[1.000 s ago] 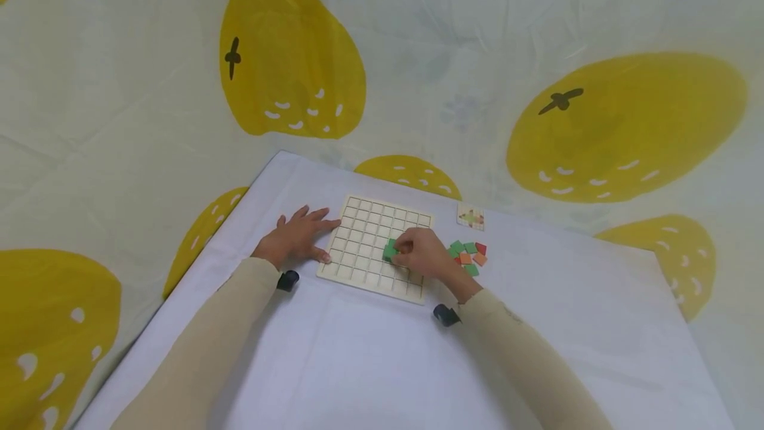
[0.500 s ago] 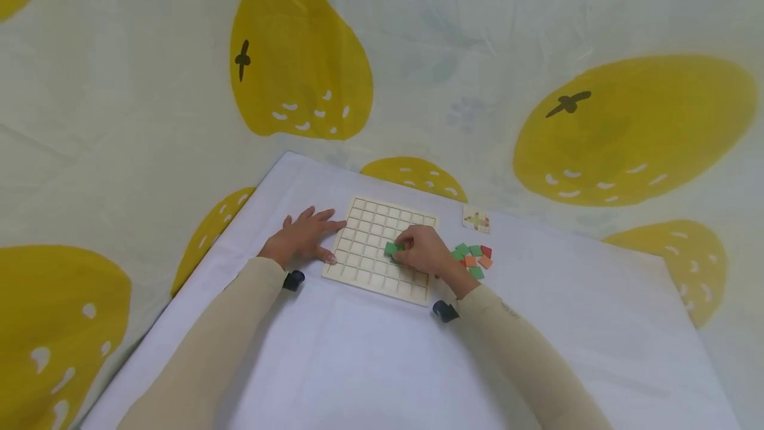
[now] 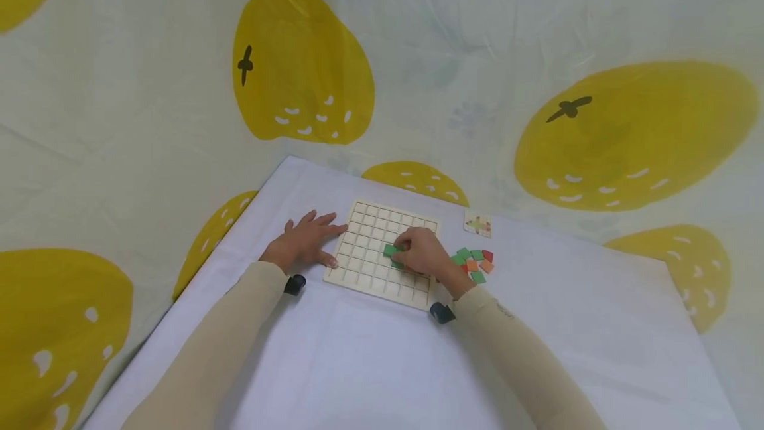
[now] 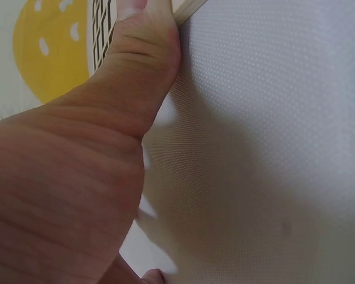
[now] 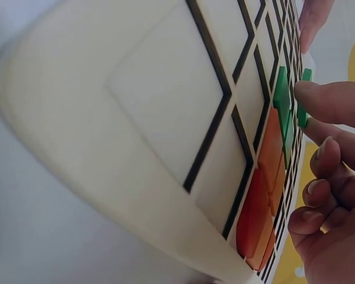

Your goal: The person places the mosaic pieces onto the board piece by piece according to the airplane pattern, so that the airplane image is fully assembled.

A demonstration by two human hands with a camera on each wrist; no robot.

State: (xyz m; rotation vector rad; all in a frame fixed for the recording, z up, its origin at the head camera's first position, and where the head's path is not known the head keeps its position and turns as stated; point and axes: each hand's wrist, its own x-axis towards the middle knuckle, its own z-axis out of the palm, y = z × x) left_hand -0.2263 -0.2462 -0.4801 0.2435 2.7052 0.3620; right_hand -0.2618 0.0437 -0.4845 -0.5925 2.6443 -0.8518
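Observation:
A pale wooden grid board [image 3: 363, 251] lies on the white-covered table. My right hand [image 3: 422, 251] pinches a green square tile [image 5: 307, 74] between thumb and finger, just above the board's middle; the other fingers curl loosely. Below it in the right wrist view, green tiles [image 5: 281, 89], orange tiles [image 5: 270, 139] and a red tile [image 5: 253, 210] sit in the grid; in the head view this hand hides most of them. At the board's left edge, my left hand [image 3: 303, 242] lies with fingers spread. Its thumb [image 4: 139, 50] touches the board's rim.
Right of the board lies a loose group of tiles: green [image 3: 478, 277], orange [image 3: 472, 265] and red [image 3: 487, 255]. A small patterned card [image 3: 477, 223] is behind them. A cloth printed with yellow fruit [image 3: 304, 65] hangs behind the table [image 3: 358, 363].
The head view has shifted slightly. My right hand stays over the board's middle, and the green tile in it has tilted flatter. The left hand keeps its place at the board's edge.

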